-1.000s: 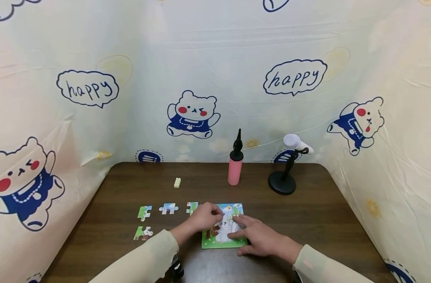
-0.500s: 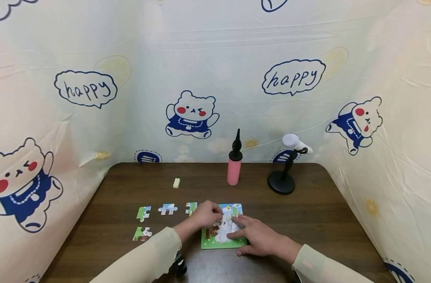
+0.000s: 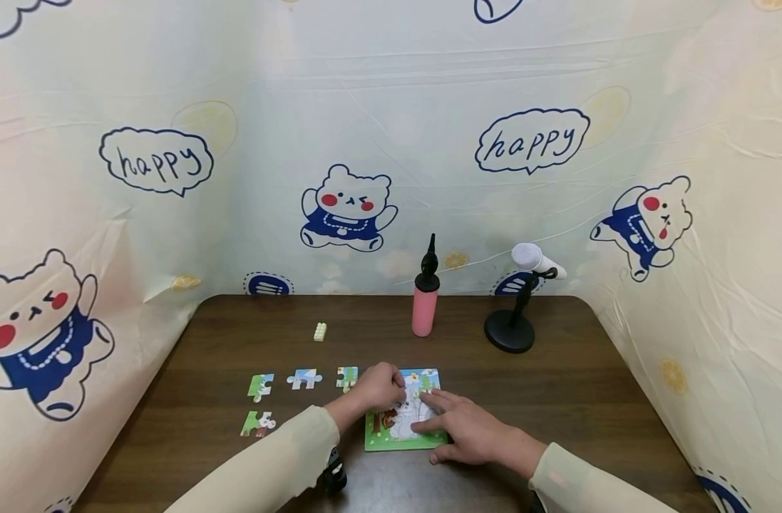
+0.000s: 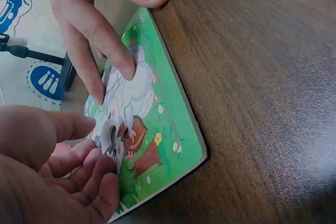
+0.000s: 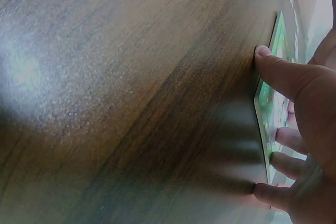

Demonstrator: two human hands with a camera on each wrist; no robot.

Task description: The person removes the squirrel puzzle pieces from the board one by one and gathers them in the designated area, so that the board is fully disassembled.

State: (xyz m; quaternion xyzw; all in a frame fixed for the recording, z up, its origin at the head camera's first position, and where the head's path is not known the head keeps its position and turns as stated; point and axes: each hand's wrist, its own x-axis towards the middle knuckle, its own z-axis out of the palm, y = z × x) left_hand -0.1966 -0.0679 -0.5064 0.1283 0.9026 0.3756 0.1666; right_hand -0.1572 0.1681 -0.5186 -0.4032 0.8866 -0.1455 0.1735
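Legible text, head view: I read "happy" in dark-blue handwriting inside a speech bubble (image 3: 156,161) printed on the backdrop sheet (image 3: 391,85), left side. Same word, 2nd speech bubble (image 3: 532,149), right side of sheet. No other txt, nos. or brand marks I can make out; wrist views show nothing readable.

Both hands (image 3: 423,410) on puzzle board (image 3: 403,440)

The head view looks down across the table (image 3: 557,399); both wrist views skim its surface, sharing the puzzle board (image 4: 168,129).
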